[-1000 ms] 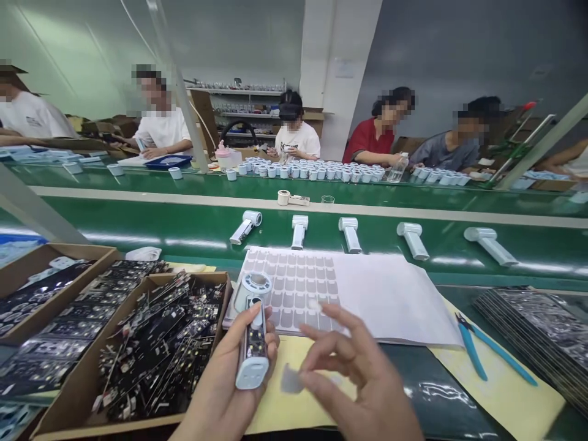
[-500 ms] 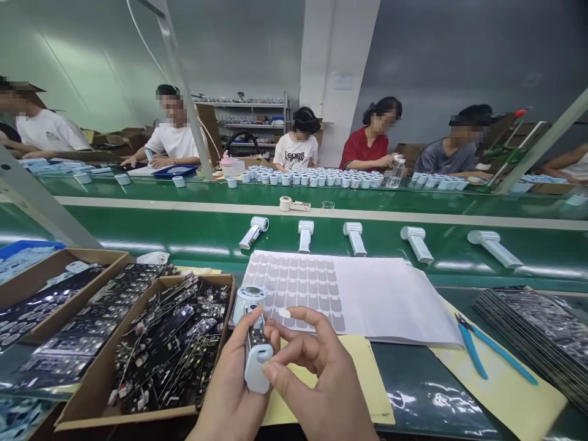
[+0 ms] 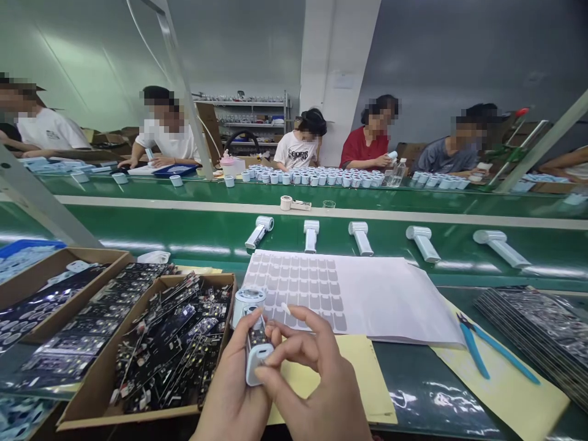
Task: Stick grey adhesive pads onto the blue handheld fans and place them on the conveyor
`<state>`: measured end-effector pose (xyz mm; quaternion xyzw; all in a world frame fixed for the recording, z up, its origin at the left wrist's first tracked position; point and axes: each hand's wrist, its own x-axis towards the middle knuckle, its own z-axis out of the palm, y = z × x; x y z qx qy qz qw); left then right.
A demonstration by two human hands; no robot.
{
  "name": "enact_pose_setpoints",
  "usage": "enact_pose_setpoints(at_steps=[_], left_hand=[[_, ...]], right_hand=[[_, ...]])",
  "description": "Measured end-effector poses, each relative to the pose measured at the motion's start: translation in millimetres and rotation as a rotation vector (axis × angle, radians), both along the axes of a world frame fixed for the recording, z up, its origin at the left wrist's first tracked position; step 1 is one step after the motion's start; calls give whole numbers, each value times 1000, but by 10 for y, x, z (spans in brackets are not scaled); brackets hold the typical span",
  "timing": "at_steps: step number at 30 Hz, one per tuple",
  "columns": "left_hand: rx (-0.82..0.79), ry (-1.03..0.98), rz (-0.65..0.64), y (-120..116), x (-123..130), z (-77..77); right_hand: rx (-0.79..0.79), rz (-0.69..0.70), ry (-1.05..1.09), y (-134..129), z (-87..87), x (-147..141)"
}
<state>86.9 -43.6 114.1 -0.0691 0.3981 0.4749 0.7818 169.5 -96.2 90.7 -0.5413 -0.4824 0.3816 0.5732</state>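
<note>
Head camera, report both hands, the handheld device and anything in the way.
Left hand gripping pale-blue device. Right hand touching its near end. Cardboard box of circuit boards close on left, not blocking.

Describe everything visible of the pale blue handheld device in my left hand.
The handheld device looks like pale blue plastic, with a round head and a handle whose open front shows a dark circuit board. Held beside the parts box, its head points away from you. The left hand grips the handle; the right hand touches its slotted near end.
</note>
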Motion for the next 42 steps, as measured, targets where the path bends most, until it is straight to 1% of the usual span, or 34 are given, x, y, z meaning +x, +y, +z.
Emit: enact_pose_setpoints(at_steps=[2, 3, 4, 6, 8, 9, 11, 12, 15, 17, 19, 20, 21, 22, 23, 25, 27, 28, 30, 32, 34, 35, 36, 38, 40, 42], left_hand=[[-45, -15, 7, -11, 6, 52], [-72, -18, 8, -8, -2, 78], [-83, -2, 3, 0, -22, 104], [-64, 83, -10, 33, -101, 142], [39, 228, -24, 75, -230, 153], [108, 313, -36, 92, -305, 146], [230, 440, -97, 108, -455, 110], [278, 478, -147, 105, -519, 81], [318, 540, -317, 58, -625, -41], [317, 586, -362, 17, -623, -136], [310, 620, -367, -12, -588, -222], [304, 621, -363, -20, -568, -257], [289, 609, -360, -23, -551, -285], [268, 589, -358, -22, -539, -305], [249, 567, -353, -19, -531, -318], [226, 532, -340, -6, -526, -325], [238, 518, -321, 8, -521, -313], [252, 515, -318, 15, -512, -301], [293, 517, -340, 30, -475, -271], [367, 535, -379, 45, -411, -238], [448, 528, -394, 63, -329, -210], [471, 519, -376, 74, -287, -200], [466, 512, -342, 85, -248, -194], [379, 525, -239, 109, -185, -189], [286, 535, -145, 132, -149, -190], [269, 500, -106, 147, -136, -192]], right_hand=[[72, -76, -140, -5, -24, 2], [84, -105, -163, 1, -30, 13], [73, -118, -144, 11, -37, 30], [8, -85, -20, 42, -65, 76], [-63, -10, 64, 73, -134, 121], [-85, 30, 50, 84, -184, 136], [-95, 111, -48, 92, -302, 141], [-93, 153, -104, 90, -363, 130], [-92, 246, -270, 71, -515, 54], [-75, 248, -442, 58, -578, -8], [-54, 210, -644, 52, -614, -52], [-47, 197, -715, 53, -622, -61], [-47, 197, -739, 55, -624, -57], [-55, 216, -700, 59, -620, -39], [-75, 245, -596, 61, -611, -8], [-147, 326, -283, 63, -575, 87], [-206, 369, 0, 59, -513, 200], [-212, 373, 93, 56, -470, 253], [-172, 371, 198, 55, -355, 334], [-118, 364, 218, 66, -207, 371], [-94, 358, 154, 95, -53, 371], [-92, 353, 106, 115, 16, 362], [-97, 349, 57, 138, 72, 351], [-108, 352, -18, 187, 143, 330], [-108, 347, -66, 234, 164, 318], [-93, 336, -100, 274, 154, 314]])
